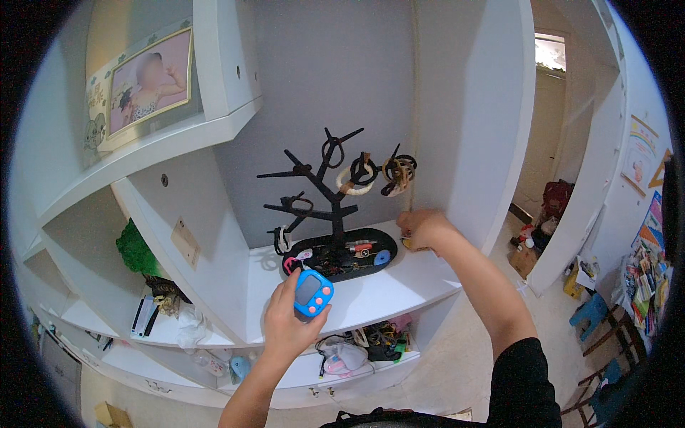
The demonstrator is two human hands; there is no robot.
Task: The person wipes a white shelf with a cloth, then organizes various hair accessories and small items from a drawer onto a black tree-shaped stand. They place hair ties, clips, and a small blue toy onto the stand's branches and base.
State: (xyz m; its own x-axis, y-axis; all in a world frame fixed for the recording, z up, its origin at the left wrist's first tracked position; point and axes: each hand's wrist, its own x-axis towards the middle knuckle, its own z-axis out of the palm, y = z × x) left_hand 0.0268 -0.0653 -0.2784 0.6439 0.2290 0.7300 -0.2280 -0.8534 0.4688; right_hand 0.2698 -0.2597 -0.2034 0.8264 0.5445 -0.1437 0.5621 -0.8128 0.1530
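My left hand is closed round a small blue digital timer with a grey screen and several pink buttons. It is held up in front of a black oval tray on the white shelf. From the tray rises a black tree-shaped stand, with hair ties and a cream ring hung on its branches. Small trinkets lie in the tray. My right hand reaches to the shelf's back right, beside the tray, fingers curled. Under it shows a small yellowish thing, partly hidden; what the fingers grip is hidden.
A white upright panel bounds the shelf on the right. Below, another shelf holds a heap of cables. At upper left stands a framed photo, with a green object in a cubby beneath. Small blue chairs stand at far right.
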